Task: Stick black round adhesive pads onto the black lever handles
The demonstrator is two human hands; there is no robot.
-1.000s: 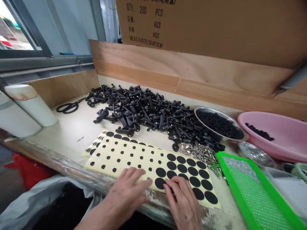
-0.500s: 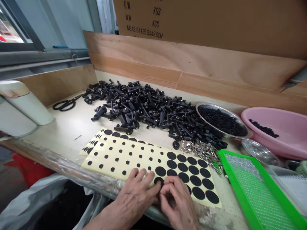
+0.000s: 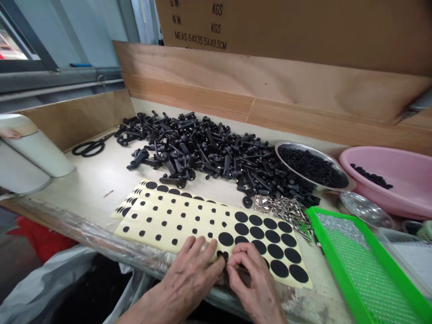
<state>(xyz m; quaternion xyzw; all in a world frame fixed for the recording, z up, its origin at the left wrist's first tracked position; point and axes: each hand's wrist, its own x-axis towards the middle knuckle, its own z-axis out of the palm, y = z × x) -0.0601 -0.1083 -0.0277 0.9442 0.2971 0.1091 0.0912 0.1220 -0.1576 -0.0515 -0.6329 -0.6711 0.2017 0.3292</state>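
A cream backing sheet (image 3: 189,225) lies at the table's front edge on top of other sheets. Its right part carries several rows of black round stickers (image 3: 272,236); toward the left only small black dots (image 3: 178,227) stay on it. My left hand (image 3: 194,272) rests on the sheet's front edge, fingers stretched out flat, thumb beside a partly lifted black round sticker (image 3: 221,254). My right hand (image 3: 251,279) is closed, with thumb and forefinger pinched at that sticker's right edge. The fingers hide most of the sticker.
Behind the sheets spreads a heap of black plastic parts (image 3: 202,144), with small metal pieces (image 3: 283,208) at its right end. A steel bowl (image 3: 349,185), a pink basin (image 3: 405,180) and a green tray (image 3: 340,270) stand right. Scissors (image 3: 89,147) and white containers (image 3: 43,144) are left.
The round sticker between my hands has lifted and now shows only as small dark bits. My right hand has shifted slightly right; the left hand stays on the sheet.
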